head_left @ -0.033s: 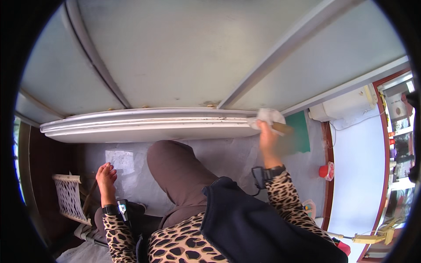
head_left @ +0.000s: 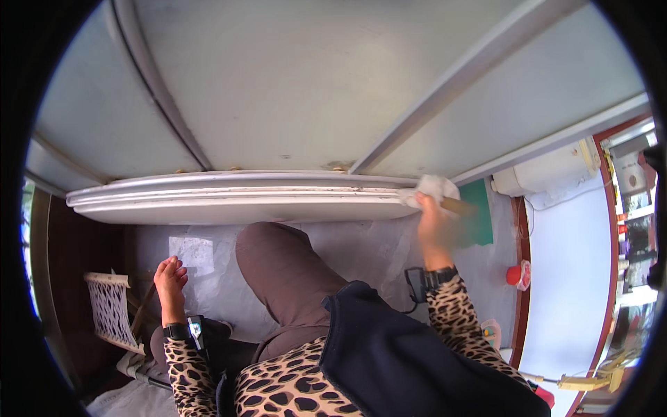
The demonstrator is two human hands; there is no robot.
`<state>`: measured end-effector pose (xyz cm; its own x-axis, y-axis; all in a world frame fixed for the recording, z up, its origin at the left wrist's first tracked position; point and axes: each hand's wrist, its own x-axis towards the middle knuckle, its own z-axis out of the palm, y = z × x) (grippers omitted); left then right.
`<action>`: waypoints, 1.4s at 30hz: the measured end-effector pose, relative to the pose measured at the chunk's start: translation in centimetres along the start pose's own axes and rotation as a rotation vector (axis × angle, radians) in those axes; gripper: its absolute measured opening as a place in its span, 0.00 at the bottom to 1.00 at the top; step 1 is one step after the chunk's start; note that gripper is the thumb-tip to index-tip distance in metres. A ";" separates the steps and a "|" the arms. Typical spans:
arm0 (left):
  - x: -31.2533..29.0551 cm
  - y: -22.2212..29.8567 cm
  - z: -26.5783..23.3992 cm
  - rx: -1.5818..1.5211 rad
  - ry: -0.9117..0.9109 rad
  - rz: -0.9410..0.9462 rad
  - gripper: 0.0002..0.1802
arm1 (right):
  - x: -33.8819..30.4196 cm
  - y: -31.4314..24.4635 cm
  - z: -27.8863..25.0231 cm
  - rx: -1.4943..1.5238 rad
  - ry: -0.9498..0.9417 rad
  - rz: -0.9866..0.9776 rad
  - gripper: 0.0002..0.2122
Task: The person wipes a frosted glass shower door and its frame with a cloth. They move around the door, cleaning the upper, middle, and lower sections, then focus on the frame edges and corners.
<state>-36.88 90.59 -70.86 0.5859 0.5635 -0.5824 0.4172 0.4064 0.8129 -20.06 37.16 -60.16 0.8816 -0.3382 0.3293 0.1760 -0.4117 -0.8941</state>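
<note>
My right hand (head_left: 434, 226) is closed on a crumpled white cloth (head_left: 436, 189) at the right end of long pale ledges (head_left: 278, 192). A tan, stick-like piece (head_left: 458, 206) sticks out beside the cloth; blur hides what kind of thing it is. Cloth and ledge end appear to touch. Behind the ledges rises a large grey panelled surface (head_left: 278, 83) with metal strips. My left hand (head_left: 171, 279) hovers at the left, its fingers curled and nothing visible in them. Both wrists wear dark straps with small devices.
Under me lies a grey floor (head_left: 347, 243). A stool with a woven seat (head_left: 111, 309) stands at the left. To the right are a green mat (head_left: 479, 212), a red container (head_left: 515, 275), a white appliance (head_left: 545, 169) and shelves (head_left: 636, 229).
My right hand, with the white cloth, has moved slightly to the right and a little down. The left hand stays almost in place.
</note>
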 end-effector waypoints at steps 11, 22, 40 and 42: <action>-2.4 0.5 -1.6 0.125 0.119 0.107 0.10 | -0.3 -0.5 2.6 -0.558 -0.115 -0.395 0.08; -3.1 0.7 -1.4 0.098 0.110 0.116 0.08 | -0.3 -1.9 3.9 -0.024 -0.221 0.014 0.10; -4.2 1.4 -0.8 0.186 0.062 0.172 0.08 | -1.3 -4.1 7.8 -0.208 -0.394 -0.008 0.11; -4.1 1.2 -0.7 0.193 0.074 0.165 0.08 | -1.3 -5.1 7.7 -0.239 -0.416 0.071 0.11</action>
<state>-39.25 89.24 -67.50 0.6071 0.6649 -0.4351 0.4497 0.1639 0.8780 -18.74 46.23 -58.43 0.9967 -0.0252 0.0774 0.0469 -0.5991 -0.7993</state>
